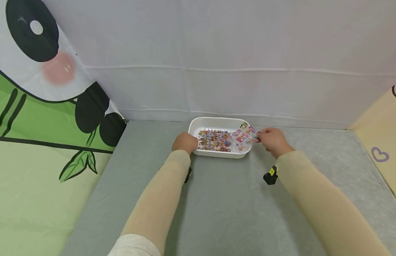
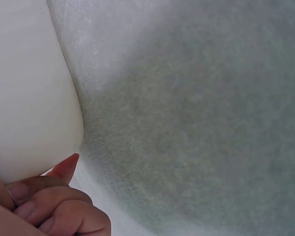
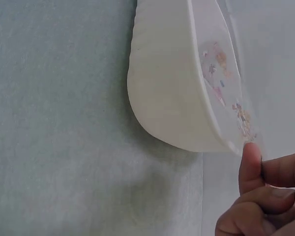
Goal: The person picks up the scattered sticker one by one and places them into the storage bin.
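Observation:
A white plastic tray (image 1: pixel 221 154) stands on the grey table, its far side close to the back wall. Small colourful printed pieces (image 1: pixel 214 140) lie in its left and middle part. My left hand (image 1: pixel 185 142) holds the tray's left end; in the left wrist view its curled fingers (image 2: pixel 64 204) are at the tray's corner. Between thumb and fingers, my right hand (image 1: pixel 273 141) pinches the edge of a clear sticker sheet (image 1: pixel 242 136) with colourful prints. That sheet slants over the tray's right end, and the right wrist view shows its corner (image 3: pixel 244 122) at my fingertips.
The grey table (image 1: pixel 223 206) reaches up to a white cloth wall (image 1: pixel 236 92) behind the tray. A green cloth with a cartoon print (image 1: pixel 41 121) hangs at the left, a beige one (image 1: pixel 374 142) at the right. A black wrist camera (image 1: pixel 270 176) sits below my right wrist.

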`<state>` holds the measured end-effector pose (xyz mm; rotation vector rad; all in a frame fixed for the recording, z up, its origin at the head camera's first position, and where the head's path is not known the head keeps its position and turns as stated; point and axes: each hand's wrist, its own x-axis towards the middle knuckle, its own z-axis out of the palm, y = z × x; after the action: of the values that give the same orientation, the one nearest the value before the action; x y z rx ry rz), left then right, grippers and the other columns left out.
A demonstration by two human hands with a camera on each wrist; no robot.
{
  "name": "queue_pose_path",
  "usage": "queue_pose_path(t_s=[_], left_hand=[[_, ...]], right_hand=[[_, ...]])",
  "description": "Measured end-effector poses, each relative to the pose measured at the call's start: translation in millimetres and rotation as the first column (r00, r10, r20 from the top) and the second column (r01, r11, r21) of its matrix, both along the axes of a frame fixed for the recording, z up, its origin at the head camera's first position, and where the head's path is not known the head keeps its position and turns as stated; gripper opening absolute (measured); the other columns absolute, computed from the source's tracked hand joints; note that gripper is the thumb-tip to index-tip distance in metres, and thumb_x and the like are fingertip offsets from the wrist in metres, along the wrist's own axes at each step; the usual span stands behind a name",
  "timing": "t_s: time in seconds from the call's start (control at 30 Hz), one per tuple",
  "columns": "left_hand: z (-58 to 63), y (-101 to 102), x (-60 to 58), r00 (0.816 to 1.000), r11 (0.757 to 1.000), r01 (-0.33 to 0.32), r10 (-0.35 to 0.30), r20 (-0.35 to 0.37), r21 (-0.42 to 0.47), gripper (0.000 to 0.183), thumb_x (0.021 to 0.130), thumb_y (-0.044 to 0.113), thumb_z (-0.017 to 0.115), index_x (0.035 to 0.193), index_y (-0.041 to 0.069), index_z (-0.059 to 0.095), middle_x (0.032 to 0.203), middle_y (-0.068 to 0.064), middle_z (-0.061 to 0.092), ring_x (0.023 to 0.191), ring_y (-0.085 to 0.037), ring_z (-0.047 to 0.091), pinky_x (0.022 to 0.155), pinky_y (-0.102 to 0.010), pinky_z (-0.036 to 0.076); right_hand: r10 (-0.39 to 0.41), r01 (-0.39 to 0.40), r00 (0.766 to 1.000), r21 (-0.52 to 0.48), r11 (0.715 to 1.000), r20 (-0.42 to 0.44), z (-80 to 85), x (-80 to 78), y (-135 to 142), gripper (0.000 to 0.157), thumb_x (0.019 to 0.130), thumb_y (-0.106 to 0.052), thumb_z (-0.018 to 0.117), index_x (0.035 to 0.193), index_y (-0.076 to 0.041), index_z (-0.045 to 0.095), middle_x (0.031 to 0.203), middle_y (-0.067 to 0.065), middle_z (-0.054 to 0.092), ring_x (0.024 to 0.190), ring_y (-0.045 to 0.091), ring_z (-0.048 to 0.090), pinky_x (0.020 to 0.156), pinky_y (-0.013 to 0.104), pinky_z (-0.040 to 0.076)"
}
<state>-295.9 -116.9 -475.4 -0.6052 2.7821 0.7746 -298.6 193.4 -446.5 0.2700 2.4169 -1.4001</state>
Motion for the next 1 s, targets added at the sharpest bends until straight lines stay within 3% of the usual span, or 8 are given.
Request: queue_pose_path(t_s=[0.13,0.27,0.37,0.7,1.0], left_hand=[[-0.5,0.1,0.4,1.000,1.000,0.005,-0.005,-0.003,-0.003,0.028,0.096,0.018,0.051,0.102,0.000,0.072,0.097,-0.013,0.071,0.080,-0.027,0.063,0.066,-0.041,0.052],[-2.3,0.5,-0.9,1.000,1.000,0.004,-0.004,-0.002,-0.013,0.028,0.096,0.018,0.052,0.103,0.000,0.072,0.097,-0.012,0.071,0.081,-0.026,0.063,0.066,-0.041,0.051],[-2.8,1.1,-1.6,1.000,1.000,0.004,-0.003,0.005,-0.014,0.028,0.096,0.018,0.052,0.103,0.000,0.072,0.098,-0.012,0.071,0.082,-0.026,0.062,0.067,-0.040,0.052],[4.8,5.9,4.4,1.000,1.000,0.015,-0.015,-0.020,-0.012,0.030,0.096,0.017,0.051,0.105,-0.001,0.072,0.101,-0.013,0.071,0.084,-0.027,0.064,0.072,-0.043,0.055],[-2.3,1.7,0.0,1.000,1.000,-0.003,0.003,-0.001,-0.008,0.028,0.096,0.017,0.051,0.105,-0.001,0.072,0.099,-0.013,0.071,0.082,-0.027,0.063,0.068,-0.041,0.053]], right_hand=[[0.029,-0.027,0.999,0.040,0.999,-0.034,-3.0,-2.5,-8.9,0.023,0.108,-0.020,0.051,0.115,0.001,0.058,0.107,0.011,0.071,0.067,0.016,0.042,0.060,0.030,0.035],[0.051,-0.047,0.994,0.045,0.998,-0.094,-6.5,-5.8,-18.8,0.023,0.107,-0.016,0.051,0.117,0.005,0.056,0.120,0.020,0.066,0.094,0.024,0.057,0.076,0.034,0.042],[0.083,-0.076,0.988,0.056,0.996,-0.133,-8.2,-8.6,-24.5,0.028,0.106,-0.014,0.050,0.124,0.007,0.056,0.128,0.023,0.062,0.109,0.030,0.059,0.085,0.036,0.046],[0.172,-0.132,0.963,0.195,0.972,-0.207,-7.9,-19.7,-28.3,0.028,0.107,-0.018,0.049,0.122,0.003,0.060,0.123,0.021,0.061,0.105,0.032,0.054,0.083,0.041,0.045],[0.244,-0.175,0.943,0.284,0.943,-0.227,-10.7,-24.1,-36.9,0.034,0.108,-0.018,0.045,0.131,0.001,0.060,0.125,0.021,0.062,0.110,0.035,0.057,0.093,0.049,0.047]])
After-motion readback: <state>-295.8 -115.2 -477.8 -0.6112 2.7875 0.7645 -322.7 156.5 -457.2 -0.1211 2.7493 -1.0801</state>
